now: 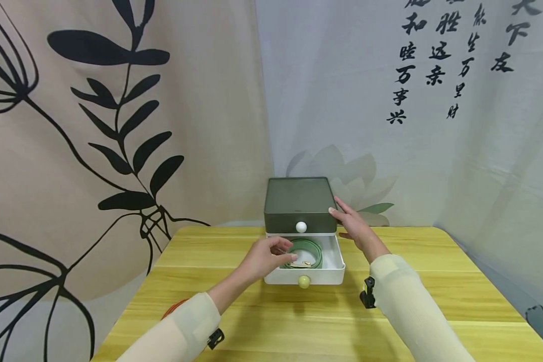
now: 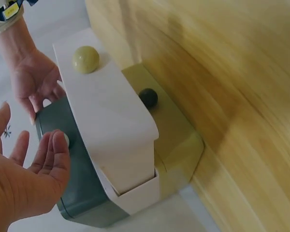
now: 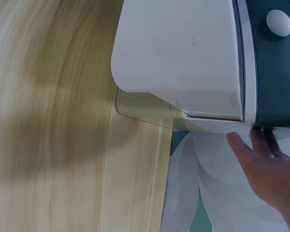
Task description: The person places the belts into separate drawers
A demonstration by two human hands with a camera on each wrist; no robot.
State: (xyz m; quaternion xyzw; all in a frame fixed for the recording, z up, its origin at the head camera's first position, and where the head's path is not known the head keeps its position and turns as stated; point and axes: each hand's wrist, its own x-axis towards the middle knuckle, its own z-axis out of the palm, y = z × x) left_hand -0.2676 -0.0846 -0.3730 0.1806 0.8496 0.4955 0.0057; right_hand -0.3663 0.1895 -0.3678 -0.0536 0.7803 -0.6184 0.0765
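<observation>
A small stack of drawers stands at the back of the table. Its dark green top unit point(image 1: 298, 197) has a white knob point(image 1: 301, 227). Below, the white drawer point(image 1: 278, 277) with a yellow-green knob point(image 1: 304, 281) is pulled out. A coiled green belt point(image 1: 318, 251) with a gold buckle point(image 1: 301, 264) lies inside. My left hand point(image 1: 261, 259) hovers over the drawer's left side, thumb and fingers apart beside the belt, with nothing seen between them. My right hand point(image 1: 358, 230) touches the stack's right side with extended fingers point(image 3: 241, 149), near the top unit.
Under the white drawer sits a yellow-green drawer point(image 2: 181, 130) with a dark knob point(image 2: 148, 98). An orange-red cord point(image 1: 174, 307) shows behind my left sleeve. The wooden table point(image 1: 307, 327) ends at a printed cloth backdrop point(image 1: 217, 125) close behind the stack.
</observation>
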